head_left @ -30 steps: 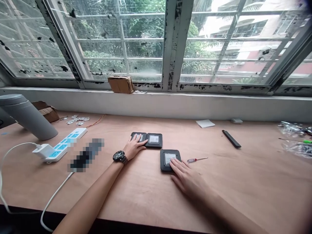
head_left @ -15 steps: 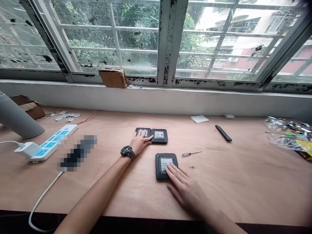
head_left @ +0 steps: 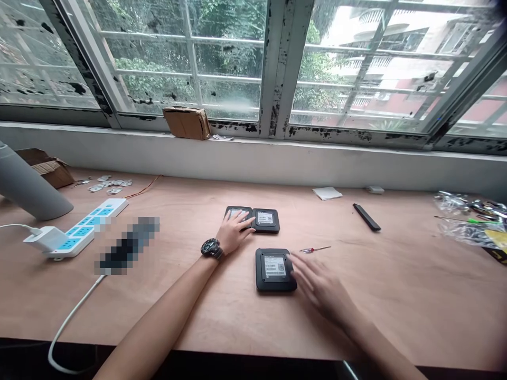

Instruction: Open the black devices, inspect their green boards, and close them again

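Note:
Three flat square black devices with white printed labels lie on the wooden table. My left hand, with a black watch on its wrist, lies with spread fingers over the back left device, partly hiding its label. Touching that one on its right is the back right device. Closer to me sits the front device, its label fully in sight. My right hand is at its right side, fingers stretched out and slightly blurred; whether they touch the edge I cannot tell. A small screwdriver lies just beyond those fingers.
At left are a white power strip with a plugged-in charger, a pixelated dark object on a cable, and a grey cylinder. A black bar, white paper and plastic bags lie right.
My right hand has lifted off the front device's label and shifted right and slightly up, uncovering it. My left hand stays on the back left device. The view has shifted slightly.

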A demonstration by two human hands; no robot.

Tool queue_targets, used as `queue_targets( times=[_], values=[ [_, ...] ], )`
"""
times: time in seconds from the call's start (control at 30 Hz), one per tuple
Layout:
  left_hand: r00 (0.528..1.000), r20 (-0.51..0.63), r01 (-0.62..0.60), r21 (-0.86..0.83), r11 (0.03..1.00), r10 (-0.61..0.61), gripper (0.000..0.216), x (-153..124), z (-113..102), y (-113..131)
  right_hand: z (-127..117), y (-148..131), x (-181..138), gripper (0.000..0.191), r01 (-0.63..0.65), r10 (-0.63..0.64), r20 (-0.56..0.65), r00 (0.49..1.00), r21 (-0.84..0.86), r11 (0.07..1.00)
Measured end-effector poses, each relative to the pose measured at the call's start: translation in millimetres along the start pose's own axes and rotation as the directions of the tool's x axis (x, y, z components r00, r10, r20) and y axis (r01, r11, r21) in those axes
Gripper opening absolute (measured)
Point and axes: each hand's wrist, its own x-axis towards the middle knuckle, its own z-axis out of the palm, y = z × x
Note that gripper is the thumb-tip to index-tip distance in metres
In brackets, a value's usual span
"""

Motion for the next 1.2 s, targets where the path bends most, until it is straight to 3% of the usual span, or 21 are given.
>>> queue_targets(
  times=[0.07,0.13,0.23,0.33,0.47,0.67,0.8,1.0,1.2],
  values=[
    [0.996,-0.072,-0.06,-0.069,0.996,0.055,0.033,-6.9,-5.8,6.6,-9.1,25.6,11.2,0.041,-0.076,0.075,-0.018,0.997,-0.035,0.996],
    [0.99,-0.098,-0.118,-0.148,0.982,0.105,0.028,-16.5,-11.1,16.8,-14.7,49.8,23.3,0.035,-0.098,0.1,0.039,0.994,-0.061,0.993],
    [0.988,-0.054,-0.15,-0.238,0.96,0.141,0.027,-32.6,-18.7,36.4,-13.0,75.6,40.8,0.021,-0.035,0.029,0.157,0.987,0.033,0.999],
    [0.993,0.016,-0.108,-0.284,0.953,0.117,0.035,-44.5,-26.5,53.7,-1.7,86.9,53.2,0.019,-0.063,0.049,0.117,0.992,0.116,0.991],
    [0.994,0.091,-0.025,-0.28,0.96,0.052,0.05,-49.6,-33.8,65.8,13.4,89.6,57.0,0.019,-0.131,0.12,0.07,0.99,0.19,0.973],
    [0.993,0.107,0.078,-0.327,0.942,-0.045,0.042,-51.8,-29.5,74.2,17.8,87.4,53.6,0.016,-0.132,0.124,0.047,0.991,0.248,0.96],
    [0.993,0.12,0.05,-0.383,0.922,-0.003,0.041,-43.8,-17.2,72.0,17.8,89.0,55.2,0.016,-0.101,0.115,-0.042,0.992,0.253,0.962],
    [0.997,-0.002,0.067,-0.33,0.942,-0.071,0.026,-30.0,-15.1,65.6,17.5,91.3,54.7,0.017,-0.145,0.208,-0.171,0.963,0.323,0.935],
    [0.991,0.13,0.019,-0.401,0.916,0.036,0.043,-43.9,-27.3,63.3,10.1,80.3,51.8,0.013,-0.144,0.264,-0.321,0.91,0.352,0.925]
  ],
)
